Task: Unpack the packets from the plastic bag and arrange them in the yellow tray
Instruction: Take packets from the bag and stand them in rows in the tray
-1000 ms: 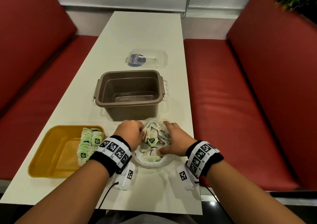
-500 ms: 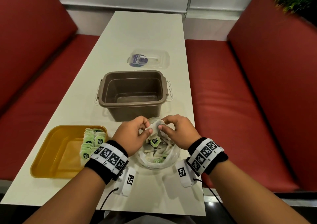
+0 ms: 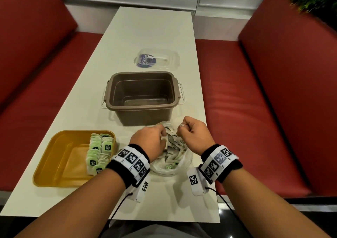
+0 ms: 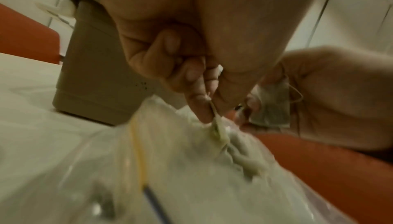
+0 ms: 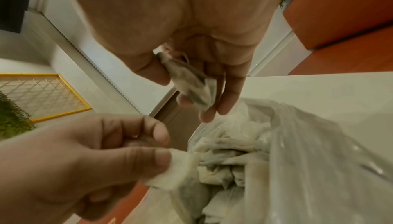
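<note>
A clear plastic bag (image 3: 173, 166) of white tea packets (image 3: 175, 144) lies on the table in front of me. My left hand (image 3: 151, 143) is over the bag's left side, thumb and fingers pinching one packet (image 5: 176, 165) at the top of the pile. My right hand (image 3: 193, 134) is lifted at the bag's far right edge, fingers curled round another packet (image 5: 191, 83), also seen as a packet (image 4: 272, 105) in the left wrist view. The yellow tray (image 3: 60, 157) sits to the left, with rows of green-labelled packets (image 3: 99, 154) along its right side.
A brown empty tub (image 3: 144, 97) stands just behind the bag. Its clear lid (image 3: 156, 59) lies farther back on the white table (image 3: 145, 30). Red benches (image 3: 246, 110) run along both sides. The table's front edge is close under my wrists.
Both hands were down in the bag, then met over one packet. Now the right hand has lifted away to the right with a packet, and the left is pinching another.
</note>
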Motion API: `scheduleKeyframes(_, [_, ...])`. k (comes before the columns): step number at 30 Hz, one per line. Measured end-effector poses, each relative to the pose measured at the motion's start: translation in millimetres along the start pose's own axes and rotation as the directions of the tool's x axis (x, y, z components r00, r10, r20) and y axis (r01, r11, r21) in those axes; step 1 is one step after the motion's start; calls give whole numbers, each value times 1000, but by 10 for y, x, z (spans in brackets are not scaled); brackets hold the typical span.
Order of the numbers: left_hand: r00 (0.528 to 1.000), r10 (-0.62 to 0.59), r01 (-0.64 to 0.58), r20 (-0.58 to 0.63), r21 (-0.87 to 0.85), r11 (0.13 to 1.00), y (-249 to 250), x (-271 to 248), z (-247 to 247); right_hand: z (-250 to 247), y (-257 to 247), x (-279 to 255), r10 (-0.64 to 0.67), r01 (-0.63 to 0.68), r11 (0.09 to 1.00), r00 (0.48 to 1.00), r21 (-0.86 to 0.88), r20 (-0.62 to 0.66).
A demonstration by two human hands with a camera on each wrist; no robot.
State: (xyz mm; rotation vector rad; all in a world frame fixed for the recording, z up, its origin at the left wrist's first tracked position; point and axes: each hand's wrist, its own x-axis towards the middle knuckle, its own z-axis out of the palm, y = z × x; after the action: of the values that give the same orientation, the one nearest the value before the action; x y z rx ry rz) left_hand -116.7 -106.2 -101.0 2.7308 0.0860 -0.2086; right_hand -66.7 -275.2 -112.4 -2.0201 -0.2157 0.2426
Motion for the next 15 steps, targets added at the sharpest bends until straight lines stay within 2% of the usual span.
scheduleKeyframes(7, [989, 147, -143, 25, -132, 981, -204, -53, -381, 79, -27, -49, 2, -1, 1000, 997, -10, 71])
scheduleKeyframes(11, [974, 188, -183, 126, -47, 982, -289, -120, -534, 164, -111, -83, 10, -2, 999, 989, -54, 147])
scheduleKeyframes(15, [989, 143, -144, 31, 41, 989, -371, -166, -626, 307, -229, -167, -46, 53, 998, 977, -29, 206])
